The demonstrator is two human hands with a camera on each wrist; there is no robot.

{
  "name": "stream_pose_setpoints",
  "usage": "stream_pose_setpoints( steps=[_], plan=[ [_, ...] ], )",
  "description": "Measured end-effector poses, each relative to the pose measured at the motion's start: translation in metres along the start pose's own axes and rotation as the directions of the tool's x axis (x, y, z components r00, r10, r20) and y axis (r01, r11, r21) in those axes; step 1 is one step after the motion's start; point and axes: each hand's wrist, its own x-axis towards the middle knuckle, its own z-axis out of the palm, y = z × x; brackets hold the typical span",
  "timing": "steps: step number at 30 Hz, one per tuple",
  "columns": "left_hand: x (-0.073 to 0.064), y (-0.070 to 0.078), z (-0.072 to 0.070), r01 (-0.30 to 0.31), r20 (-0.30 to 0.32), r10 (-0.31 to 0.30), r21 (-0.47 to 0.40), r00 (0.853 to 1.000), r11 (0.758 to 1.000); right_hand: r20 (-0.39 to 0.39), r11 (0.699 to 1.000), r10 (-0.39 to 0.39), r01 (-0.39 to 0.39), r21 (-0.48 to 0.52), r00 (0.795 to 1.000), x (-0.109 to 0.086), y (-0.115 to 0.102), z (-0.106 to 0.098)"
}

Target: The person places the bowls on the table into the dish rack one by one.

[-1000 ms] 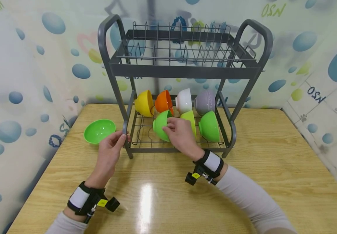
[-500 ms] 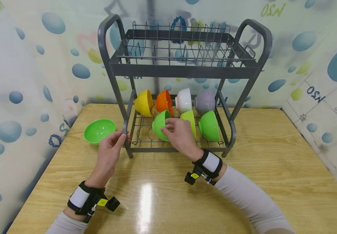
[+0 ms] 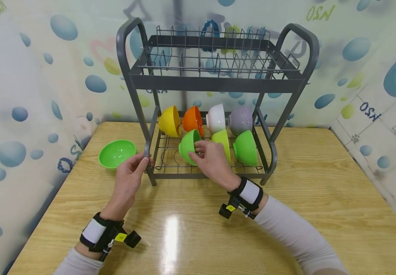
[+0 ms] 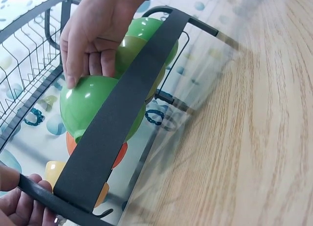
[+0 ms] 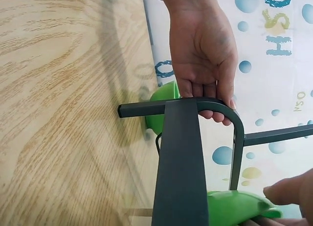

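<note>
On the lower shelf of the dark metal dish rack [image 3: 215, 84], a green bowl [image 3: 186, 147] stands tipped on its side. My right hand [image 3: 215, 160] pinches its rim, thumb in front and fingers reaching inside; the left wrist view shows the same green bowl [image 4: 88, 103] from its base side. With thumb and fingers, my left hand [image 3: 129, 173] grips the rack's front left post, as the right wrist view also shows. A yellow-green bowl [image 3: 222, 141], partly behind my right hand, and another green bowl [image 3: 246, 149] stand to the right in the same row.
Behind them stand a yellow bowl [image 3: 169, 121], an orange bowl [image 3: 192, 120], a white bowl [image 3: 215, 118] and a grey-purple bowl [image 3: 241, 120], all on their sides. A wide green bowl [image 3: 117, 153] sits upright on the wooden table [image 3: 321, 198], left of the rack.
The green bowl in my right hand has shifted very slightly left with that hand. My left hand keeps its hold on the rack post.
</note>
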Motion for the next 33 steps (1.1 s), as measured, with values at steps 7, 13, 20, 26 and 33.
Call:
stream_pose_setpoints(
  steps=[7, 13, 20, 26, 33],
  plan=[
    [0.0, -0.002, -0.001, -0.001, 0.001, 0.001, -0.005, 1.0, 1.0, 0.001, 1.0, -0.011, 0.011, 0.001, 1.0, -0.006, -0.001, -0.016],
    [0.0, -0.004, 0.0, -0.004, 0.001, 0.004, -0.006, 1.0, 1.0, -0.075, 0.999, -0.044, 0.044, 0.002, 0.996, -0.022, 0.005, -0.049],
    [0.001, -0.004, 0.001, -0.01, 0.003, 0.01, -0.001, 1.0, 1.0, -0.253, 0.989, -0.119, 0.091, -0.12, 0.96, -0.057, 0.028, -0.101],
    [0.0, -0.004, 0.001, -0.018, 0.0, 0.018, 0.005, 1.0, 1.0, -0.427, 0.983, -0.099, 0.023, -0.182, 0.899, -0.081, 0.057, -0.137],
    [0.0, -0.004, 0.0, -0.022, -0.004, 0.022, -0.002, 1.0, 1.0, -0.418, 0.986, -0.003, -0.068, -0.154, 0.908, -0.094, 0.087, -0.148]
  ],
)
